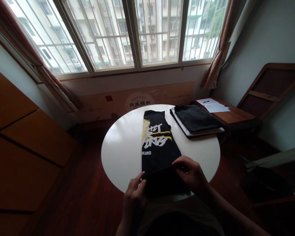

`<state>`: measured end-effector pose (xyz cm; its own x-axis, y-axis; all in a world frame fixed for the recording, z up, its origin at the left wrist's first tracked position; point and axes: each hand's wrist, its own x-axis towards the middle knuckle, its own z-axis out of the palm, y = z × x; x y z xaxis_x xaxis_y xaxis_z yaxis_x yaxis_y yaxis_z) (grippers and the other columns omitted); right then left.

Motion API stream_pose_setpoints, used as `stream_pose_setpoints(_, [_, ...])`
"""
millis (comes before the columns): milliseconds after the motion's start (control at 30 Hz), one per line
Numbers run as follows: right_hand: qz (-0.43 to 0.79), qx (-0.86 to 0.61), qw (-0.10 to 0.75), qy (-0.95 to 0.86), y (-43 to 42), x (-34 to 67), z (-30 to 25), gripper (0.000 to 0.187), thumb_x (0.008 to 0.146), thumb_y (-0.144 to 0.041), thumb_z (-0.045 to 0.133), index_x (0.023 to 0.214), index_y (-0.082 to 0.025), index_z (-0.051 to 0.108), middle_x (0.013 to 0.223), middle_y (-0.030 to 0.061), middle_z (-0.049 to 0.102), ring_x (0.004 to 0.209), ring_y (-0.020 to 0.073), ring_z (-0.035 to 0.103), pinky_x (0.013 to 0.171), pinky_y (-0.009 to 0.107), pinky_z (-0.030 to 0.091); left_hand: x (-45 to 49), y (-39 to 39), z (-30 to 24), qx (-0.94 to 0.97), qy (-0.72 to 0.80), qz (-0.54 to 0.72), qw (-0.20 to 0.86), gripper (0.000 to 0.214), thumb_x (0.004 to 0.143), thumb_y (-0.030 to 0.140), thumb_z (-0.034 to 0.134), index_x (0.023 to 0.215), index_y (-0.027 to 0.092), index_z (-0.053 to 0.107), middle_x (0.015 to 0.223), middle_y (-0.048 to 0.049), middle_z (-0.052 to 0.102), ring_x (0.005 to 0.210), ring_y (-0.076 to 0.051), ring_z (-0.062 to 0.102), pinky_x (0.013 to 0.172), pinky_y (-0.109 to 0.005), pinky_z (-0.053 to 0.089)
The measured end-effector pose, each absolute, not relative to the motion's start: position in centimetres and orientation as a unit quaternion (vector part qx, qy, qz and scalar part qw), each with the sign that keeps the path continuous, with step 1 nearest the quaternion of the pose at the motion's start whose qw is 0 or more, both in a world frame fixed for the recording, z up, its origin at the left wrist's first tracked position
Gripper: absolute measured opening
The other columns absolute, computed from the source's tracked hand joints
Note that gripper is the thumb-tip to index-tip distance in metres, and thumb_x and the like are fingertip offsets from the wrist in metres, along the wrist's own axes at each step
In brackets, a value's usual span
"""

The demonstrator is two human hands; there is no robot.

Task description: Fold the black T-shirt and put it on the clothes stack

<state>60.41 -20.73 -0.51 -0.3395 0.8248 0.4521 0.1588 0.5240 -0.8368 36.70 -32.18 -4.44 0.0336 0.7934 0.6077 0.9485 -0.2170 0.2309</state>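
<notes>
Shirt on table, near end under both hands' fingers.

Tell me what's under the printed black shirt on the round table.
Only the white tabletop shows around the printed shirt. The left hand and right hand are on its folded near end; anything beneath the cloth is covered.
</notes>
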Motion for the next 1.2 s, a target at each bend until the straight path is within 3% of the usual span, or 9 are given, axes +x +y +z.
stream_pose_setpoints(100, [0.375,-0.331,0.471,-0.726,-20.6,60.3,-0.5,0.015,0.084,-0.016,0.062,0.093,-0.024,0.071,0.09,0.0038,0.068,0.08,0.0191,0.065,0.07,0.029,0.055,37.6,-31.9,-4.3,-0.721,-0.624,-0.285,0.096,0.023,0.089,0.016,0.055,0.107,0.017,0.07,0.13,-0.0133,0.066,0.109,-0.028,0.063,0.088,-0.042,0.059])
stream_pose_setpoints(233, [0.383,-0.329,0.478,-0.719,-20.5,60.2,-0.1,0.015,0.082,-0.015,0.062,0.092,-0.024,0.071,0.09,0.0039,0.069,0.083,0.0199,0.066,0.074,0.031,0.055,38.5,-31.4,-4.4,-0.71,-0.645,-0.257,0.116,0.034,0.088,0.027,0.062,0.119,0.015,0.069,0.13,-0.0155,0.065,0.115,-0.033,0.061,0.094,-0.05,0.056])
stream_pose_setpoints(400, [0.378,-0.33,0.505,-0.702,-20.2,60.3,0.8,0.014,0.082,-0.016,0.062,0.091,-0.023,0.069,0.089,0.0044,0.068,0.084,0.0202,0.065,0.074,0.03,0.055,39.0,-31.4,-4.9,-0.726,-0.623,-0.259,0.128,0.043,0.083,0.039,0.068,0.118,0.015,0.069,0.137,-0.017,0.062,0.122,-0.036,0.058,0.096,-0.051,0.054])
stream_pose_setpoints(567, [0.394,-0.322,0.511,-0.693,-20.1,60.3,1.4,0.013,0.083,-0.015,0.062,0.091,-0.023,0.069,0.089,0.0042,0.067,0.082,0.0195,0.064,0.071,0.03,0.055,39.3,-31.4,-5.5,-0.675,-0.652,-0.305,0.163,0.037,0.092,0.025,0.057,0.128,0.016,0.064,0.126,-0.0142,0.068,0.115,-0.03,0.063,0.092,-0.045,0.057])
stream_pose_setpoints(767, [0.392,-0.316,0.506,-0.7,-20.2,60.7,1.3,0.013,0.083,-0.014,0.061,0.089,-0.023,0.069,0.091,0.0059,0.065,0.084,0.0204,0.063,0.067,0.029,0.054,38.4,-31.8,-5.5,-0.673,-0.665,-0.269,0.18,0.026,0.094,0.014,0.05,0.094,0.021,0.075,0.128,-0.0097,0.068,0.116,-0.028,0.063,0.091,-0.041,0.059])
stream_pose_setpoints(1067, [0.356,-0.323,0.48,-0.734,-20.5,62.6,0.7,0.028,0.077,-0.004,0.054,0.09,-0.023,0.071,0.092,0.0051,0.061,0.077,0.0176,0.062,0.06,0.025,0.052,38.8,-32.6,-3.2,-0.68,-0.621,-0.341,0.185,0.025,0.091,0.008,0.049,0.084,0.022,0.069,0.122,-0.0096,0.068,0.113,-0.024,0.064,0.091,-0.036,0.059])
stream_pose_setpoints(1200, [0.363,-0.331,0.471,-0.733,-20.8,63.9,0.2,0.029,0.079,-0.003,0.051,0.092,-0.022,0.07,0.095,0.006,0.061,0.077,0.0172,0.062,0.061,0.026,0.053,38.3,-32.8,-2.8,-0.673,-0.587,-0.397,0.213,0.02,0.091,0.009,0.055,0.082,0.022,0.067,0.113,-0.0078,0.07,0.102,-0.02,0.068,0.08,-0.028,0.059])
